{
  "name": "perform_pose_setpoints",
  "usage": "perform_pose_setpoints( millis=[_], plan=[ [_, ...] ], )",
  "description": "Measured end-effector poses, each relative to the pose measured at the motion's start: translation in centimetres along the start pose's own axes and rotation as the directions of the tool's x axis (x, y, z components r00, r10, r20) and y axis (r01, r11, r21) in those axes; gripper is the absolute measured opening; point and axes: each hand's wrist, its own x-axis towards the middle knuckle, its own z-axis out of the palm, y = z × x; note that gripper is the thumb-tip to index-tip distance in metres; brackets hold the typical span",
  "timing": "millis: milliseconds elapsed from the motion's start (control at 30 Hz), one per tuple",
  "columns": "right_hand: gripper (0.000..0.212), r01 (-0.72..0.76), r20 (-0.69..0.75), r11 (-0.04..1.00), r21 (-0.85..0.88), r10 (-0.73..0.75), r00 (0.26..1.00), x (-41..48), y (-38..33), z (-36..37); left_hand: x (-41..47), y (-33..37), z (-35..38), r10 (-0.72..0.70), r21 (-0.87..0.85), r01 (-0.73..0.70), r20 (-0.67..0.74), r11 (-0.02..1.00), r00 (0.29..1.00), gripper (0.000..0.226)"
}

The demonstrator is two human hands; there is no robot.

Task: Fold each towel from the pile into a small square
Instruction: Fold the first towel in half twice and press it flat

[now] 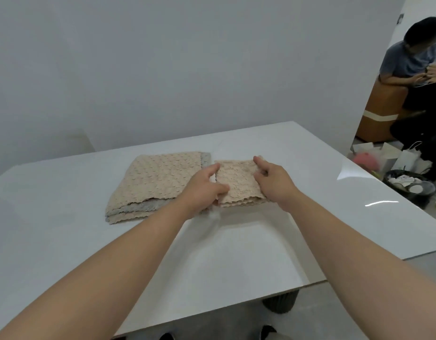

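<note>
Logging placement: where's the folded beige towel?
Head view: folded beige towel lies on the table, just right of the towel pile, between left hand and right hand.

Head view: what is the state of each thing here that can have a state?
folded towel: small square, flat on the table, held at both sides
towel pile: stacked flat, not yet folded small, beige on top, grey beneath
left hand: grips the folded towel's left edge
right hand: curled fingers pinch its right edge
bin: open, rubbish inside
</note>
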Motion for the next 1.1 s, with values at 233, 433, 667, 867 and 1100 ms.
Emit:
perform_pose_setpoints(
  millis=[233, 433, 667, 867, 1100],
  plan=[
    [0.052, 0.000, -0.027, 0.990, -0.144, -0.004, 1.000, 12.0, 2.2, -1.1, 12.7, 0.6, 2.1, 0.039, 0.109, -0.028, -0.102, 0.994, 0.994, 0.073],
    [0.055, 0.066, 0.042, 0.892, -0.448, -0.052, 0.998, 21.3, 4.3, 0.1, 22.9, -0.6, 2.4, -0.008, 0.242, 0.035, -0.111, 0.970, 0.994, 0.074],
    [0.056, 0.105, 0.097, 0.790, -0.604, -0.058, 0.994, 29.4, 6.3, 2.2, 30.9, -3.2, 2.4, -0.010, 0.398, 0.076, -0.165, 0.914, 0.986, 0.038],
    [0.060, 0.106, 0.098, 0.741, -0.663, -0.054, 0.994, 32.8, 6.3, 2.1, 33.8, -4.1, 2.3, 0.028, 0.504, 0.079, -0.202, 0.860, 0.979, 0.032],
    [0.062, 0.087, 0.109, 0.702, -0.707, -0.013, 0.994, 33.8, 7.1, 2.7, 34.8, -2.5, 4.3, -0.082, 0.584, 0.221, -0.254, 0.781, 0.964, 0.017]
  ],
)
